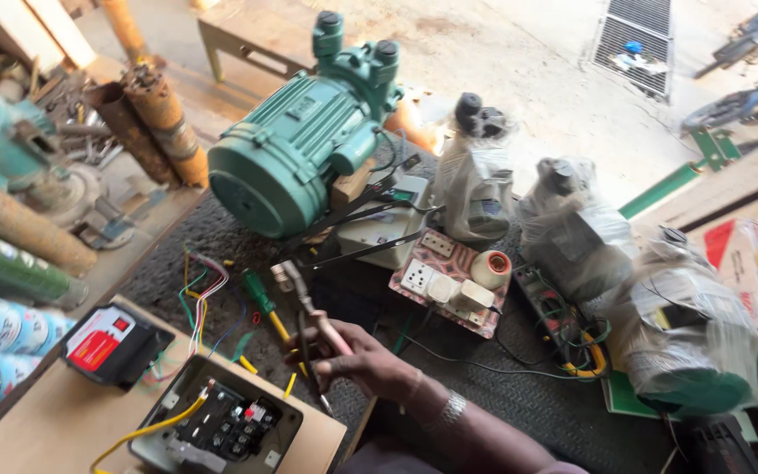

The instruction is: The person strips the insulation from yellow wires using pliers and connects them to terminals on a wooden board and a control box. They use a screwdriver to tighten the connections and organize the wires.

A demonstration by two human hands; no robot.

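Right hand grips pliers in a closed fist, just above the open switch box. Box lid off, yellow wire hanging loose; left hand unseen.

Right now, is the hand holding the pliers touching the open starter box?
Apart. The head view shows the right hand gripping the pliers, with bare bench between it and the starter box.

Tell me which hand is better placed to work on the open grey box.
The right hand: it grips the pliers and hovers just beside the box. The left hand is not in view.
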